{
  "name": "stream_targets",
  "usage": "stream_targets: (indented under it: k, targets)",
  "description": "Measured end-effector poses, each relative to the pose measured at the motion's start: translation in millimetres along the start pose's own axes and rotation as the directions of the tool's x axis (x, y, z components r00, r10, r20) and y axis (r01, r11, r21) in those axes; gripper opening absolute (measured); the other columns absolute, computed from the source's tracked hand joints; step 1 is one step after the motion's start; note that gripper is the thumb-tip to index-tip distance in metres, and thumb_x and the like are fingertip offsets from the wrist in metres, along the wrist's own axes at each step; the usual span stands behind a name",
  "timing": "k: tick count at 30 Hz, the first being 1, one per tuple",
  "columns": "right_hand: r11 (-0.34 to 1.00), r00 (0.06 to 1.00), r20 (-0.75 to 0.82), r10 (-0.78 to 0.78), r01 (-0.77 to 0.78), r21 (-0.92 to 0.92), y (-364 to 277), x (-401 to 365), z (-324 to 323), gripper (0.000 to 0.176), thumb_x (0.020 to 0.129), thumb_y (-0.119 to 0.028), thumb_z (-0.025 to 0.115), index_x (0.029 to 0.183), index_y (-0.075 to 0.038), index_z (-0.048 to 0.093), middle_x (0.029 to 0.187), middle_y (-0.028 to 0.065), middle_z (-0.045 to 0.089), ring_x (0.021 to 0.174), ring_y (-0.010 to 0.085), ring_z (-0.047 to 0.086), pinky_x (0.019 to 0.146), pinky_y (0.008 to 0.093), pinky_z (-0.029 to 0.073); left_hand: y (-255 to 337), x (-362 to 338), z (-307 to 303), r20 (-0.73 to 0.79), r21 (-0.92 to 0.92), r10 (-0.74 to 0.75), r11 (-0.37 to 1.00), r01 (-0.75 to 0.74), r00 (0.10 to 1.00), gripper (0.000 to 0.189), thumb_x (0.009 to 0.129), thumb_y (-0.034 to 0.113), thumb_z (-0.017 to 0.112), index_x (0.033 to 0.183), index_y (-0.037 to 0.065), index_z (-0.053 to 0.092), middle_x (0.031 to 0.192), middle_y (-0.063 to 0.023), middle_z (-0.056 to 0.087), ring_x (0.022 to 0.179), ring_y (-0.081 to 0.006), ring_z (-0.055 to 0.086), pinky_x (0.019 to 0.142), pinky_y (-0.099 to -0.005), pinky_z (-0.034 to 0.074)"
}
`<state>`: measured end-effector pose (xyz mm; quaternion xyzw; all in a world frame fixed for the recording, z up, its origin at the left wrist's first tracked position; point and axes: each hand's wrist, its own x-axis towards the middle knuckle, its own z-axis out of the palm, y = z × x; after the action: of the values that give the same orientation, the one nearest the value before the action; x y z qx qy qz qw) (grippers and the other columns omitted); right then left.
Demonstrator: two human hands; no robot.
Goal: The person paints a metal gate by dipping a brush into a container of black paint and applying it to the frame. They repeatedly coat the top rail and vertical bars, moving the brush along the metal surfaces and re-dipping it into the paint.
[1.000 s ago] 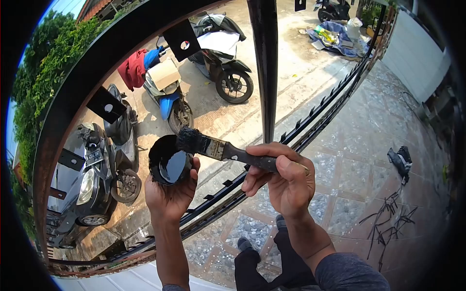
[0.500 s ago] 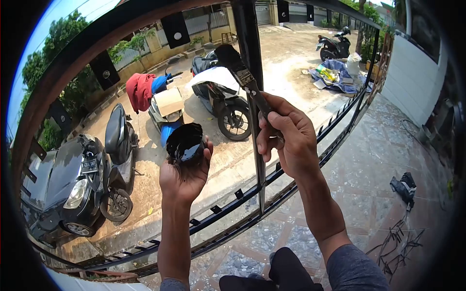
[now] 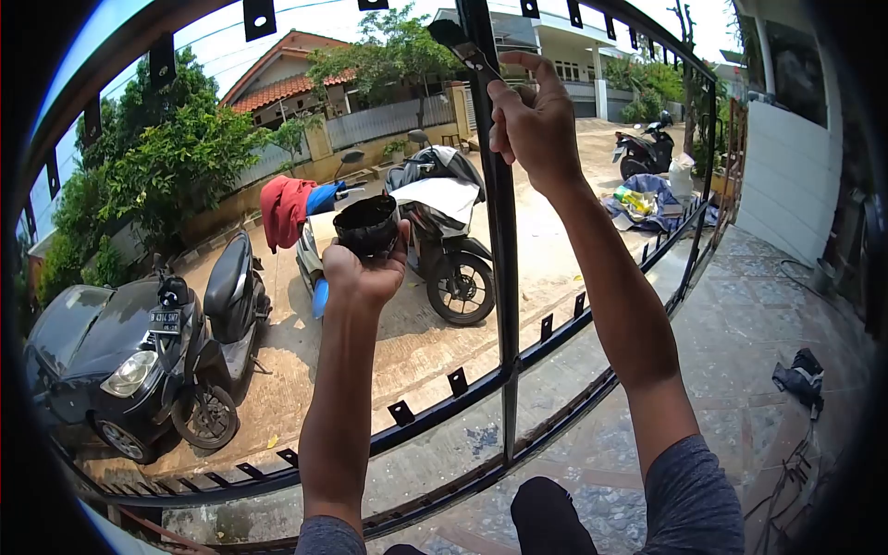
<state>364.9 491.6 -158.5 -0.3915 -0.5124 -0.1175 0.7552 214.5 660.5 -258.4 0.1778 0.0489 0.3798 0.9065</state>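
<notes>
My left hand (image 3: 368, 274) cups a small black paint cup (image 3: 367, 228) from below, its dark mouth tilted toward me. Up high, my right hand (image 3: 536, 120) grips a paintbrush (image 3: 476, 61) by its handle. The black-coated bristles lie against or just beside the upper part of the black metal post (image 3: 500, 217). This upright belongs to a gate frame with a lower rail (image 3: 435, 404) that carries several small drilled tabs. Part of the brush handle is hidden in my fingers.
Beyond the frame are parked motorbikes (image 3: 460, 282) and a dark car (image 3: 88, 347). A tarp bundle (image 3: 647, 205) lies on the road. Tiled floor (image 3: 712, 342) is on my side, with a dark crumpled cloth (image 3: 801, 379) and thin metal rods (image 3: 784, 486) at right.
My right hand has raised the brush higher along the post. The left hand with the paint cup has also risen a little, and the view has tilted upward.
</notes>
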Motion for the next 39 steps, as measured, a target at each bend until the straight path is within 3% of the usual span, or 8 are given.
stream_targets:
  k: [7, 14, 17, 18, 22, 25, 29, 39]
  targets:
    - [0.906, 0.977, 0.110, 0.183, -0.211, 0.366, -43, -36, -7, 0.020, 0.099, -0.008, 0.057, 0.116, 0.000, 0.063, 0.095, 0.0175, 0.071, 0.059, 0.0182, 0.070, 0.041, 0.0234, 0.052, -2, -37, 25, 0.126, -0.002, -0.140, 0.990, 0.142, 0.982, 0.045, 0.105, 0.027, 0.031, 0.129, -0.003, 0.054, 0.119, -0.0254, 0.060, 0.108, -0.0406, 0.061, 0.088, -0.0446, 0.059]
    - [0.842, 0.996, 0.090, 0.028, -0.072, 0.535, -64, -36, -38, 0.071, 0.085, -0.017, 0.070, 0.140, 0.013, 0.037, 0.104, 0.0179, 0.062, 0.089, 0.0305, 0.072, 0.060, 0.0313, 0.064, 1, -70, 82, 0.098, -0.063, -0.269, 0.959, 0.276, 0.958, 0.048, 0.104, 0.031, 0.036, 0.132, -0.005, 0.052, 0.122, -0.0266, 0.059, 0.114, -0.0407, 0.059, 0.092, -0.0448, 0.058]
    - [0.897, 0.996, -0.032, 0.085, -0.062, 0.438, -65, -26, -45, 0.070, 0.087, -0.025, 0.073, 0.137, 0.012, 0.040, 0.097, 0.0144, 0.059, 0.084, 0.0292, 0.072, 0.057, 0.0310, 0.064, 1, -76, 105, 0.100, -0.056, -0.301, 0.950, 0.308, 0.948, 0.049, 0.105, 0.033, 0.038, 0.134, -0.005, 0.051, 0.125, -0.0265, 0.057, 0.117, -0.0405, 0.057, 0.093, -0.0449, 0.057]
    - [0.926, 0.988, -0.154, 0.009, 0.050, 0.375, -60, -21, -42, 0.044, 0.096, -0.028, 0.067, 0.122, 0.007, 0.058, 0.085, 0.0070, 0.062, 0.074, 0.0166, 0.068, 0.060, 0.0255, 0.056, -1, -77, 112, 0.098, -0.055, -0.313, 0.946, 0.320, 0.945, 0.050, 0.105, 0.034, 0.039, 0.135, -0.005, 0.050, 0.127, -0.0265, 0.056, 0.118, -0.0405, 0.056, 0.094, -0.0449, 0.057]
    - [0.888, 0.902, -0.376, 0.212, -0.018, 0.459, -56, 5, -51, 0.038, 0.104, -0.030, 0.052, 0.107, 0.005, 0.068, 0.070, 0.0048, 0.060, 0.063, 0.0133, 0.065, 0.052, 0.0225, 0.051, -5, -79, 131, 0.044, -0.040, -0.306, 0.951, 0.308, 0.951, 0.049, 0.104, 0.034, 0.043, 0.138, -0.001, 0.049, 0.136, -0.0250, 0.051, 0.122, -0.0397, 0.054, 0.095, -0.0442, 0.056]
    - [0.908, 0.815, -0.535, 0.222, 0.027, 0.418, -45, 41, -42, 0.043, 0.103, -0.025, 0.046, 0.131, 0.006, 0.055, 0.093, 0.0188, 0.072, 0.076, 0.0231, 0.074, 0.055, 0.0264, 0.059, -5, -80, 141, -0.016, -0.061, -0.310, 0.949, 0.309, 0.951, 0.046, 0.103, 0.032, 0.046, 0.137, 0.002, 0.051, 0.139, -0.0238, 0.050, 0.123, -0.0389, 0.053, 0.094, -0.0438, 0.057]
    - [0.841, 0.814, -0.524, 0.251, 0.085, 0.534, -17, 66, -35, 0.045, 0.102, -0.024, 0.046, 0.137, 0.005, 0.051, 0.111, 0.0225, 0.071, 0.083, 0.0242, 0.075, 0.058, 0.0283, 0.061, -7, -79, 152, -0.074, -0.021, -0.303, 0.953, 0.302, 0.950, 0.048, 0.100, 0.025, 0.054, 0.142, 0.002, 0.044, 0.142, -0.0195, 0.047, 0.125, -0.0324, 0.050, 0.094, -0.0388, 0.057]
    - [0.600, 0.834, -0.473, 0.285, 0.229, 0.766, -17, 92, 15, 0.040, 0.101, -0.020, 0.059, 0.136, 0.000, 0.055, 0.106, 0.0128, 0.074, 0.078, 0.0104, 0.071, 0.057, 0.0201, 0.054, 9, -69, 178, -0.139, -0.052, -0.358, 0.934, 0.354, 0.923, 0.045, 0.102, 0.032, 0.050, 0.138, 0.005, 0.049, 0.136, -0.0189, 0.053, 0.125, -0.0344, 0.050, 0.094, -0.0439, 0.056]
